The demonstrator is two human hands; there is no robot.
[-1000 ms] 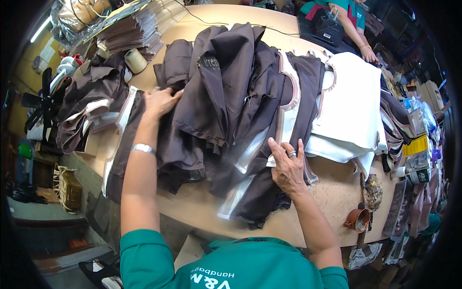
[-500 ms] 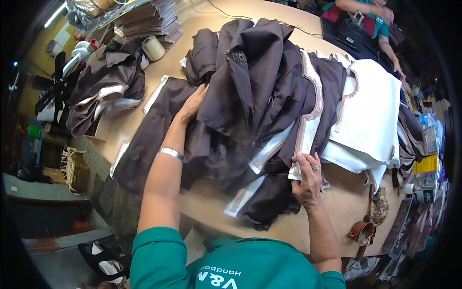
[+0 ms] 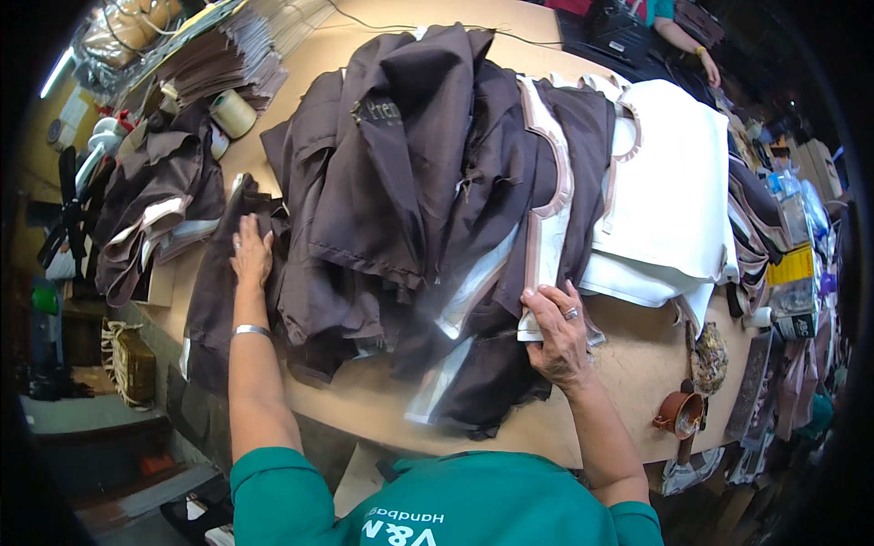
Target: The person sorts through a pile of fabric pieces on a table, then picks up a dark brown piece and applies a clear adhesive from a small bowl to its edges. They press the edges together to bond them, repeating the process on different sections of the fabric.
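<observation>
A heap of dark brown fabric pieces (image 3: 391, 191) covers the middle of the table, its top folds raised and creased. My left hand (image 3: 252, 255) lies with fingers stretched over a dark brown panel (image 3: 214, 309) at the heap's left side. On the right, my right hand (image 3: 557, 338) pinches the lower white end of a brown panel with a white and pink curved edging (image 3: 548, 227). Close to that hand, another white-edged piece (image 3: 442, 378) hangs toward the table's near edge. Stacked white panels (image 3: 674, 191) with pink-trimmed cutouts lie further right.
At the left are a second bundle of brown fabric (image 3: 168, 196) and a thread cone (image 3: 233, 114). A copper-coloured cup (image 3: 679, 414) is at the table's near right edge. Another person's arm (image 3: 685, 41) reaches in beyond a black machine (image 3: 612, 32) at the far right.
My left hand has left the heap's folds and moved left onto the side panel, which has shifted left with it. My right hand keeps its pinch on the edged strip. The whole view has shifted slightly.
</observation>
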